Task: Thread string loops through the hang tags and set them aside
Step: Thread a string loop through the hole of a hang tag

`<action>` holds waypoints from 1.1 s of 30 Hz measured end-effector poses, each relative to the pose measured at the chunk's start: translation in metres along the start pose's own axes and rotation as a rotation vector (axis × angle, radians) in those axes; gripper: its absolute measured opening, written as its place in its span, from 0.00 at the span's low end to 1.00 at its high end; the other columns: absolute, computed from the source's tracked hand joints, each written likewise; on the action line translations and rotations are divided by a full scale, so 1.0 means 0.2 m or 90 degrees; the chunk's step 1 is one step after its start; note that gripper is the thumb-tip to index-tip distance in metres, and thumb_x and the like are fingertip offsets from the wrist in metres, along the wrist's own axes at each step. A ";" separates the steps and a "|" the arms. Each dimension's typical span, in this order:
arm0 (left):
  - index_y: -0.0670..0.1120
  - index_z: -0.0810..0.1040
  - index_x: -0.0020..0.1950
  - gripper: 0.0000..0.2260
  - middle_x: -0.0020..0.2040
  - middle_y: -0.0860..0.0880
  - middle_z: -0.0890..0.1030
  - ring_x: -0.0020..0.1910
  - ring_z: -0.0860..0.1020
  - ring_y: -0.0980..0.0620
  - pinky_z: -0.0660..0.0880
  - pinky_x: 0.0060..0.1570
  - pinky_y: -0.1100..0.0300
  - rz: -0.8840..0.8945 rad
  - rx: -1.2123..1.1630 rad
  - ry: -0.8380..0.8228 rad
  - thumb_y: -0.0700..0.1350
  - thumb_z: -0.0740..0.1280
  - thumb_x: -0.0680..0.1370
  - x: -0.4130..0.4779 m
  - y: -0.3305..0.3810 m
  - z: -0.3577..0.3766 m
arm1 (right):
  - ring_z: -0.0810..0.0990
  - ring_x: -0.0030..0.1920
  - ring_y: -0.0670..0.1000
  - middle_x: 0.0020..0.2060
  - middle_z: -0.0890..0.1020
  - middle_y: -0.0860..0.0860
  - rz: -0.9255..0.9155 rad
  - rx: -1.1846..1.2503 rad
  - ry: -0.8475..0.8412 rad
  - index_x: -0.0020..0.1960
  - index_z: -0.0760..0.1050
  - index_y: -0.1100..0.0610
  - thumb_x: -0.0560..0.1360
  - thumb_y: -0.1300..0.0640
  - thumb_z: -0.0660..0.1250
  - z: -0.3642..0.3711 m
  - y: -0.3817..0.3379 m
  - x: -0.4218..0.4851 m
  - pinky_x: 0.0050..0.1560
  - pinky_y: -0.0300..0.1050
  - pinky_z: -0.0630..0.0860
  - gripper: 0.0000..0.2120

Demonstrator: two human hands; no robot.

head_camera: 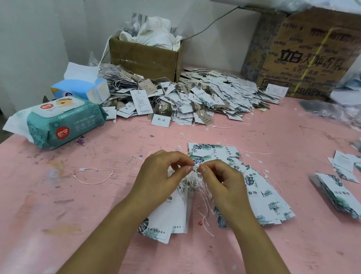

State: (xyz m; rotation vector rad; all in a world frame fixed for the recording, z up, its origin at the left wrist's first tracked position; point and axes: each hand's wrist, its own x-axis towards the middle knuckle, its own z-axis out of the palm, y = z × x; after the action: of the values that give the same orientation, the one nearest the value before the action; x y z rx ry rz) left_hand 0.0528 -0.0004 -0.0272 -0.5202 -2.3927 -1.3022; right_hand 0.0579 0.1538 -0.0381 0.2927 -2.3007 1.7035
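Both hands are working fingertip to fingertip here. The left hand and right hand each look to be pinching a strand of white string right at the top of the tuft. The bunch of hang tags sits just below the pinch, half under the left palm. I'd say single out one strand, keep it taut so the others don't snag, and only then toss it toward the heap well beyond the fingertips.
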 end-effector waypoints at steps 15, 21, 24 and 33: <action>0.56 0.76 0.40 0.11 0.38 0.59 0.79 0.37 0.73 0.65 0.64 0.37 0.76 -0.087 -0.093 0.059 0.39 0.68 0.74 0.02 -0.03 -0.03 | 0.77 0.38 0.41 0.35 0.80 0.40 -0.003 -0.021 -0.047 0.43 0.76 0.46 0.74 0.58 0.67 0.01 0.01 0.00 0.41 0.39 0.75 0.06; 0.57 0.77 0.39 0.13 0.37 0.58 0.79 0.38 0.73 0.64 0.63 0.38 0.77 -0.053 -0.094 -0.055 0.38 0.70 0.73 0.01 -0.02 -0.02 | 0.79 0.38 0.46 0.36 0.81 0.47 0.043 0.102 -0.117 0.56 0.72 0.50 0.75 0.61 0.65 0.03 -0.01 -0.01 0.42 0.39 0.76 0.12; 0.54 0.79 0.40 0.11 0.36 0.57 0.80 0.37 0.73 0.65 0.64 0.38 0.77 -0.057 -0.120 -0.058 0.38 0.70 0.73 0.01 -0.01 -0.02 | 0.70 0.28 0.44 0.25 0.73 0.44 0.038 0.111 -0.130 0.57 0.72 0.54 0.78 0.61 0.62 0.04 0.00 -0.02 0.30 0.37 0.69 0.08; 0.54 0.78 0.39 0.11 0.36 0.57 0.79 0.37 0.73 0.64 0.64 0.37 0.77 -0.039 -0.077 -0.088 0.38 0.70 0.73 0.01 0.00 -0.03 | 0.73 0.34 0.44 0.33 0.77 0.46 -0.001 0.020 -0.001 0.45 0.75 0.46 0.74 0.57 0.67 0.02 -0.02 -0.01 0.36 0.35 0.70 0.06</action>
State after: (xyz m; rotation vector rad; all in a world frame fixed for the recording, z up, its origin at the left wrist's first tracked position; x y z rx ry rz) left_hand 0.0521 -0.0054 -0.0241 -0.5922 -2.4697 -1.4895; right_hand 0.0611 0.1487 -0.0366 0.3019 -2.2762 1.7397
